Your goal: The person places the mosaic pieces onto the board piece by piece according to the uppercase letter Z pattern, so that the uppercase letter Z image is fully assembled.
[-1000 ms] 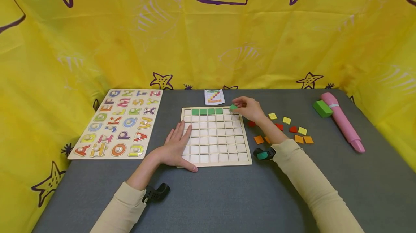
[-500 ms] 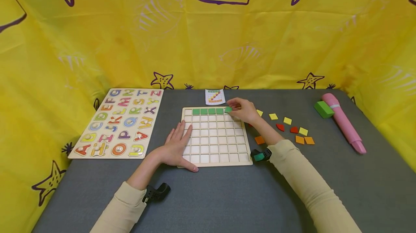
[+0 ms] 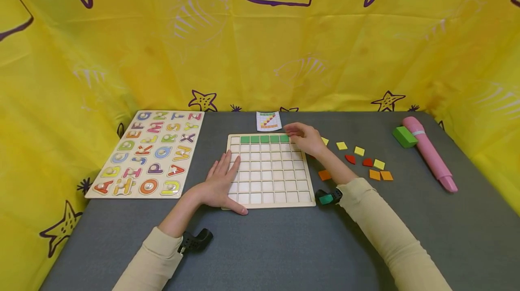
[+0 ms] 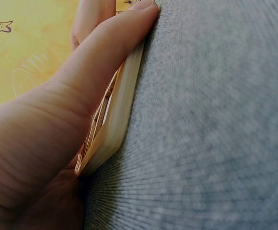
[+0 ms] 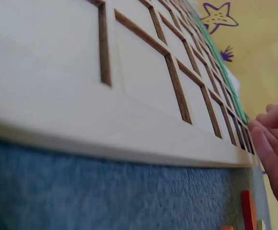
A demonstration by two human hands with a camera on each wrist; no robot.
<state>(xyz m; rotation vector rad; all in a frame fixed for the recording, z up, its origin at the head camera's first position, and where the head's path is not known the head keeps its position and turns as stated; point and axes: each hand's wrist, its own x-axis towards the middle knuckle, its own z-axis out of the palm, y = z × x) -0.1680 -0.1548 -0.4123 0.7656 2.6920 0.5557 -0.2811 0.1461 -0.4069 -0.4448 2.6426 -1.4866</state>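
Note:
A wooden grid board (image 3: 266,175) lies on the table in the head view. Along its far row sits a line of several green square tiles (image 3: 265,139). My left hand (image 3: 217,184) rests spread over the board's left side, thumb along the near edge; the left wrist view shows that thumb (image 4: 105,45) against the board's rim (image 4: 122,110). At the right end of the green line is my right hand (image 3: 305,139), its fingertips at the last green tile, which lies flat in its cell. In the right wrist view the thumb and fingers (image 5: 273,139) are bent near the green row's end.
Loose yellow (image 3: 359,151), red (image 3: 367,162) and orange tiles (image 3: 374,174) lie right of the board. A small pattern card (image 3: 268,121) lies behind it. An alphabet puzzle (image 3: 148,155) is at left. Far right are a green block (image 3: 404,137) and a pink cylindrical object (image 3: 430,153).
My right hand has moved left with a green tile and set it flat at the right end of the green row. The left hand has stayed on the board.

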